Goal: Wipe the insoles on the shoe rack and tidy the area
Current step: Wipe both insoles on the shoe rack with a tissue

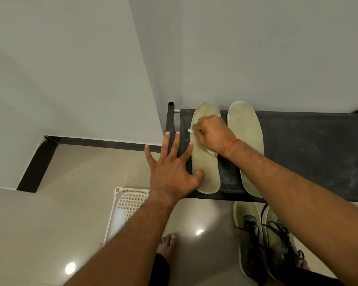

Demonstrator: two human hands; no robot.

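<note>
Two pale green insoles lie side by side on the black top shelf of the shoe rack (308, 153). My left hand (172, 168) is spread flat on the rack's left edge, its thumb pressing the heel part of the left insole (207, 178). My right hand (212, 134) is closed on a small white wipe (191, 130) and rests on the upper half of that insole. My right forearm crosses over the right insole (245, 124), hiding its middle.
A white plastic basket (128, 203) stands on the tiled floor left of the rack. A pair of green sneakers with black laces (265, 240) sits on the floor below the rack's front edge. My bare foot (168, 242) is between them. Walls close in behind and left.
</note>
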